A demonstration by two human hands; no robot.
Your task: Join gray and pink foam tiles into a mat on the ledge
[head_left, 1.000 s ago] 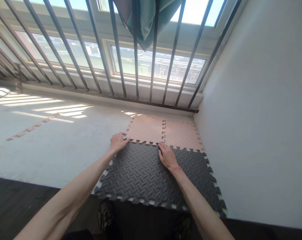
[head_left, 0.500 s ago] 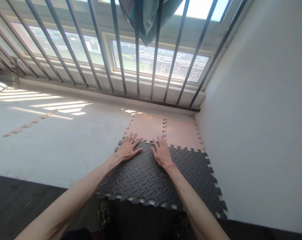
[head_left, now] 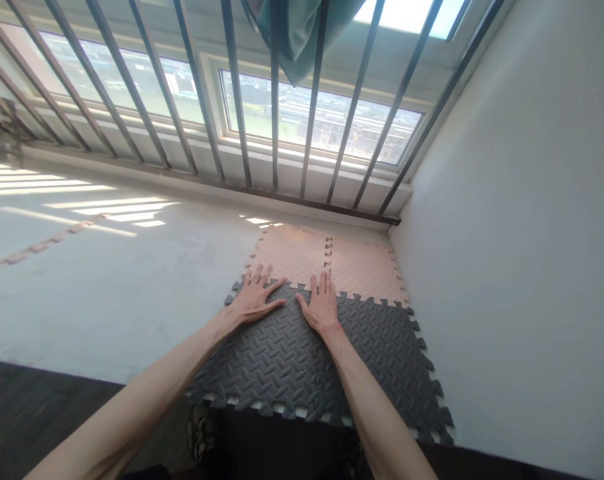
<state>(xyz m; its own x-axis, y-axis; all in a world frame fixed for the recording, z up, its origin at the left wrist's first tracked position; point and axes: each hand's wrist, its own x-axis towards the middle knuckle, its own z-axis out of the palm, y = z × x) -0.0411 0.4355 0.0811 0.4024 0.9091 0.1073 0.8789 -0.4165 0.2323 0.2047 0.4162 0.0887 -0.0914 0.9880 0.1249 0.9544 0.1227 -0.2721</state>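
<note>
left hand [head_left: 256, 300], right hand [head_left: 322, 308], flat on grey foam mat [head_left: 287, 363]

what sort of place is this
Probably an enclosed balcony high in an apartment block: a barred window overlooks distant buildings, the floor is raw concrete, and foam mats lie in the corner.

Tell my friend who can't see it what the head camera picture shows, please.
The left hand and right hand lie flat on dark grey interlocking foam tiles, at the edge where they meet two peach foam tiles. The tiles sit in a corner of a concrete floor, below a barred window.
</note>
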